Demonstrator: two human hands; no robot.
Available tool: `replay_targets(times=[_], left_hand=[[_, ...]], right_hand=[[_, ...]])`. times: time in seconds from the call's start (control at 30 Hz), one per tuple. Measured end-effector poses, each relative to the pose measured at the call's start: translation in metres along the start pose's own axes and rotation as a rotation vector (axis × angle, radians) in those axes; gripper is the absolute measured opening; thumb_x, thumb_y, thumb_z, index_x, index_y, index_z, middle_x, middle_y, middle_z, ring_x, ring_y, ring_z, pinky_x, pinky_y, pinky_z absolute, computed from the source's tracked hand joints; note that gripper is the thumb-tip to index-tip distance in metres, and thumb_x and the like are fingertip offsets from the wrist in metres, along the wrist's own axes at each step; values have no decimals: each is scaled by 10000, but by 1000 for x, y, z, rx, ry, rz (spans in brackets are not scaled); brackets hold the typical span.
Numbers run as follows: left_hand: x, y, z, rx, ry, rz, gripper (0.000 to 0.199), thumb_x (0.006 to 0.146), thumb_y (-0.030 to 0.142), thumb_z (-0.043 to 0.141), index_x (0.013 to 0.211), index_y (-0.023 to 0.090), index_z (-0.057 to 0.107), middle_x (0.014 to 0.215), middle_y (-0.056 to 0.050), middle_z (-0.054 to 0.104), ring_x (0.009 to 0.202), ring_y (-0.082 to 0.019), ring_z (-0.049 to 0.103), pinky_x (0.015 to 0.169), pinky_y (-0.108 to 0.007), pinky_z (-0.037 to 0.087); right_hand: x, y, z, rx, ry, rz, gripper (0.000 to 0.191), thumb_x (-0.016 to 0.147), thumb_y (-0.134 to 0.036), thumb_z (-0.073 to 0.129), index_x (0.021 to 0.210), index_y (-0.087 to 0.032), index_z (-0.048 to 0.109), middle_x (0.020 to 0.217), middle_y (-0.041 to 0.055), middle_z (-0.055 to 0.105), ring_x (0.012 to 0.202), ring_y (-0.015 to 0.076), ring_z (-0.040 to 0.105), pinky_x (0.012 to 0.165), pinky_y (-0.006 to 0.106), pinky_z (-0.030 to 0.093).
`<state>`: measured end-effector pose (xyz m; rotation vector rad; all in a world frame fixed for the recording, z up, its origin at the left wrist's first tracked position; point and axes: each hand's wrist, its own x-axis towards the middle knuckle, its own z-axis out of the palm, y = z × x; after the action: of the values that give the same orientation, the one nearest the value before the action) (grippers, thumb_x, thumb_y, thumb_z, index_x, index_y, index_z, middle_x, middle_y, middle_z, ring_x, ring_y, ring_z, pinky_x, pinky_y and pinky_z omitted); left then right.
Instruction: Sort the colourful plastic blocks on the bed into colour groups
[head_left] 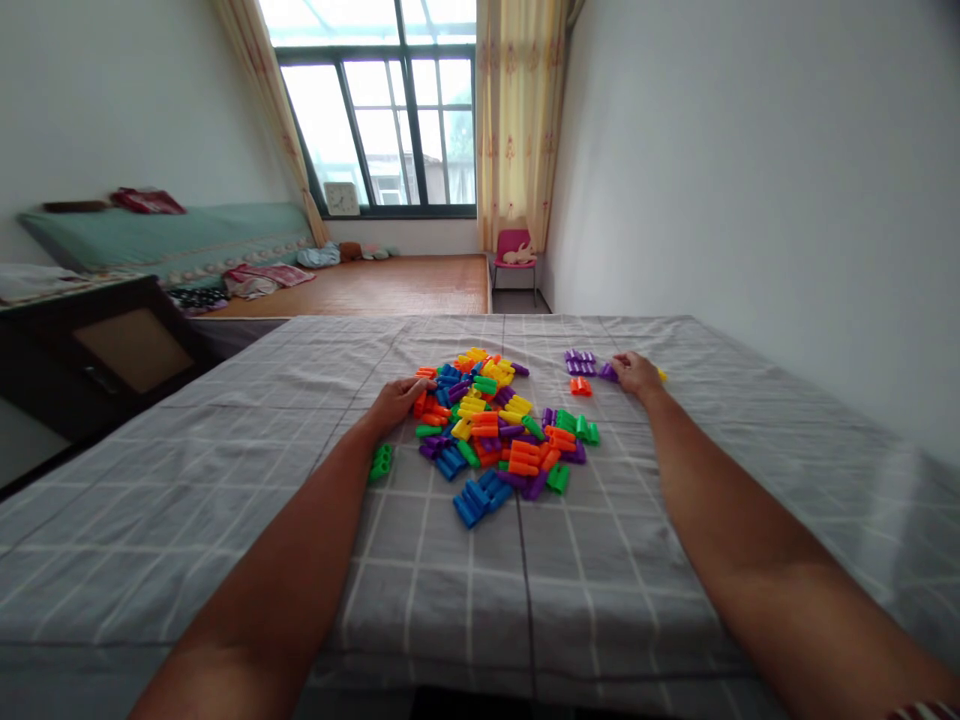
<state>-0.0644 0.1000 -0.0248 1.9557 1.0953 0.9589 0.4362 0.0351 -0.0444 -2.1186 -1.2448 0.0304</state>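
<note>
A loose pile of plastic building blocks [480, 418] in orange, yellow, green, blue and purple lies on a checked grey cloth [420, 590]. At the pile's left edge is my left hand [399, 402], fingers stretched out against the orange and blue blocks. My right hand [636, 372] is closed with its fingertips on a purple block [609, 372], low over the cloth. Just left of that stands a group of joined purple blocks [580, 363], with an orange block [580, 386] in front. A yellow block [661, 375] is partly hidden behind my right hand.
A green block [381, 462] lies apart beside my left forearm. Joined blue blocks [480, 498] lie at the pile's near side. A white wall [750, 180] runs along the right. Beyond the cloth are a bed [405, 280], a pink chair [514, 245] and a dark cabinet [97, 370].
</note>
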Motion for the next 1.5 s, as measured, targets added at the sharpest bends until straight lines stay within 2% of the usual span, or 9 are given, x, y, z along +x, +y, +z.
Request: replay_targets(times=[0.2,0.4,0.53,0.73,0.97,1.17,1.27,1.4,1.5], left_hand=[[-2,2,1,-17,-11,-38,583,778,679,543,987,185,772,953,-56,771,946,-254,685,850,-317,514],[-1,0,0,1,0,-5,552,790,665,546,957,193,778,970,-52,769,945,-246,683,846,-309,509],[-1,0,0,12,7,18,544,790,659,551,942,191,783,967,-50,769,938,-244,683,842,-307,509],[-1,1,1,-18,-10,-27,548,788,657,555,971,191,779,917,-49,774,911,-243,687,819,-306,517],[0,-2,1,-5,7,-14,530,788,654,559,955,203,782,955,-51,772,928,-241,687,849,-309,510],[-1,1,1,-12,10,-14,517,782,647,567,933,204,786,940,-51,773,920,-245,690,850,-318,514],[-1,2,1,-19,12,-12,516,779,647,570,935,205,785,946,-52,773,930,-246,689,855,-318,515],[-1,1,1,-20,1,-19,534,783,654,558,958,201,782,930,-57,773,911,-245,694,843,-319,519],[-2,1,1,-11,1,-27,533,786,650,559,965,200,780,953,-57,772,936,-250,690,860,-318,514]], right_hand=[[3,11,1,12,-162,-81,467,703,-384,733,1110,-157,699,1090,91,722,941,240,671,834,311,502],[0,11,8,-123,79,-221,378,725,-212,658,1092,-143,710,1103,137,678,1061,268,599,972,363,447],[-2,8,7,-149,156,-190,306,759,-188,607,1045,-159,710,1073,138,639,997,253,591,942,369,457],[-5,5,7,-147,62,-219,226,793,-205,587,953,-151,737,1011,136,670,1009,258,605,944,359,462],[-1,4,10,-21,-19,-171,435,778,-212,587,1203,-163,666,1109,104,710,989,229,657,918,344,498],[-4,-2,7,-34,-58,-61,447,818,-225,561,1248,-133,641,1092,120,724,1001,236,676,901,332,507],[-8,-10,5,-10,-95,-83,470,813,-212,571,1274,-131,619,1125,126,714,1007,236,674,905,345,512],[-15,-36,-6,12,9,-189,393,787,-157,571,1163,-111,672,1125,151,701,1015,252,660,956,394,489],[-27,-69,-18,176,-244,-358,308,822,-240,585,1083,-132,708,1053,117,718,934,220,667,894,360,512]])
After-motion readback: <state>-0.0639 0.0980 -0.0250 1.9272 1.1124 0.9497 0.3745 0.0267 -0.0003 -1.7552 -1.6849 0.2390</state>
